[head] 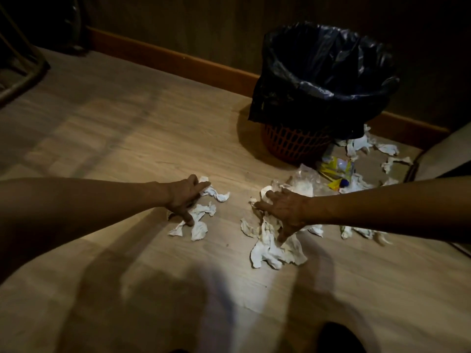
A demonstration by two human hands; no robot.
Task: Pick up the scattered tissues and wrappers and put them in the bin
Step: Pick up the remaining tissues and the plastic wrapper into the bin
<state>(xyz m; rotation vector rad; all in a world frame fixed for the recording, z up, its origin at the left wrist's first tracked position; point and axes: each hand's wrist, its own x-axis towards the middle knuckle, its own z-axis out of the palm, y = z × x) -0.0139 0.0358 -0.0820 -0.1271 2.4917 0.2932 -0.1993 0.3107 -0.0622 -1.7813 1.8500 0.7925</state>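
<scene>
The room is dim, with a light wood floor (pixel 114 138) and a brown strip along the bottom of the dark wall. An orange bin (pixel 295 143) with holes in its sides stands by that wall, and a black bag (pixel 328 72) is pulled over its top. The left hand (pixel 184 197) lies flat with its fingers spread wide on a few small white tissues (pixel 201 220). The right hand (pixel 285 210) is spread wide too, pressing on a bigger heap of tissues (pixel 275 248). Neither hand has closed on anything yet. More bits of tissue (pixel 362 143) lie to the right of the bin, and some sit under the right arm. A clear plastic wrapper (pixel 303 179) lies just past the right hand, and a yellow wrapper (pixel 336 169) lies near the foot of the bin. The tissues look soft and very light, so I think they will squash into a ball if the fingers curl in and scoop them. The wrappers may be slippery and crinkly, so a pinch at an edge would be best. The bin is close and its top is open. Nothing seems to block the way, but the loose bag could flop inward.
</scene>
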